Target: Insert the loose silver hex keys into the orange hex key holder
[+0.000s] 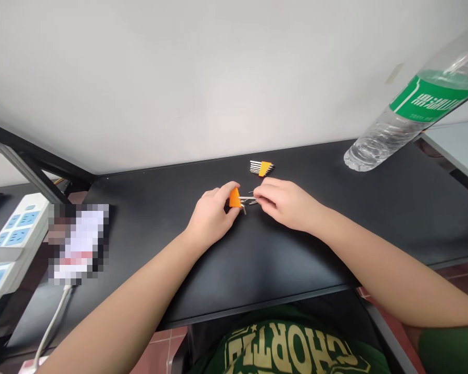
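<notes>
My left hand (211, 214) pinches a small orange holder (234, 198) with thin metal hex keys sticking out of it to the right. My right hand (286, 202) grips one of those metal keys (248, 198) at its tip, right beside the holder. Both hands rest on the black tabletop (335, 228) near its middle. A second orange holder with a row of metal keys (261, 168) lies on the table just beyond my right hand, untouched.
A clear water bottle with a green label (413, 111) stands at the table's far right. White power strips (11, 234) sit at the left, with a blurred object (78, 244) and a white cable (54, 322). A white wall backs the table.
</notes>
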`<state>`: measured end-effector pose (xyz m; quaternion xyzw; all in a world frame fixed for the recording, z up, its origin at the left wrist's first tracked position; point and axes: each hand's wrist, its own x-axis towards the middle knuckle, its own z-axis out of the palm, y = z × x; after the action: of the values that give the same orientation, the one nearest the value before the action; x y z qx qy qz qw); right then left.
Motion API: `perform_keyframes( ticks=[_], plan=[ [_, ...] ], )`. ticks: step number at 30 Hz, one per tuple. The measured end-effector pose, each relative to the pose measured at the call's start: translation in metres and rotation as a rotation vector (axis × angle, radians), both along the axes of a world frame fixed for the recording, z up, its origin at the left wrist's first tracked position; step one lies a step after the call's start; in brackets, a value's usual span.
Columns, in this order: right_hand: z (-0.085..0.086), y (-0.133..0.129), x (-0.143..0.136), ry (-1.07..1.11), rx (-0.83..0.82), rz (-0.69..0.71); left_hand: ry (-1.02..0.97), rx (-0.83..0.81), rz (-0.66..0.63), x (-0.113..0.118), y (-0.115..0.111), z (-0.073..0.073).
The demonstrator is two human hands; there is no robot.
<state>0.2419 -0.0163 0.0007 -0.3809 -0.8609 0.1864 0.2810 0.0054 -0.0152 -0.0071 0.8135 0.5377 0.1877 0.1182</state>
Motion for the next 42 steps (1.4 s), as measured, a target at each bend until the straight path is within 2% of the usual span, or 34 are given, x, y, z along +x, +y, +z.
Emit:
perform_keyframes(
  ticks=[13, 20, 26, 30, 37, 42],
  plan=[
    [-0.003, -0.002, 0.001, -0.018, 0.023, -0.001, -0.018, -0.027, 0.005, 0.001, 0.0, 0.002],
    [-0.002, -0.001, 0.004, -0.053, 0.048, -0.001, -0.001, 0.018, -0.01, -0.002, 0.001, -0.003],
    [0.005, -0.009, 0.001, -0.224, 0.14, -0.053, 0.069, 0.132, -0.074, -0.003, 0.001, -0.004],
    [0.007, -0.014, -0.002, -0.285, 0.152, -0.081, 0.127, 0.141, -0.105, -0.001, 0.001, -0.002],
    [0.004, -0.011, 0.001, -0.233, 0.126, -0.073, 0.153, 0.138, -0.164, 0.0, -0.002, 0.002],
    [0.001, -0.011, 0.0, -0.221, 0.118, -0.042, 0.104, 0.128, -0.1, -0.001, -0.001, -0.001]
  ],
)
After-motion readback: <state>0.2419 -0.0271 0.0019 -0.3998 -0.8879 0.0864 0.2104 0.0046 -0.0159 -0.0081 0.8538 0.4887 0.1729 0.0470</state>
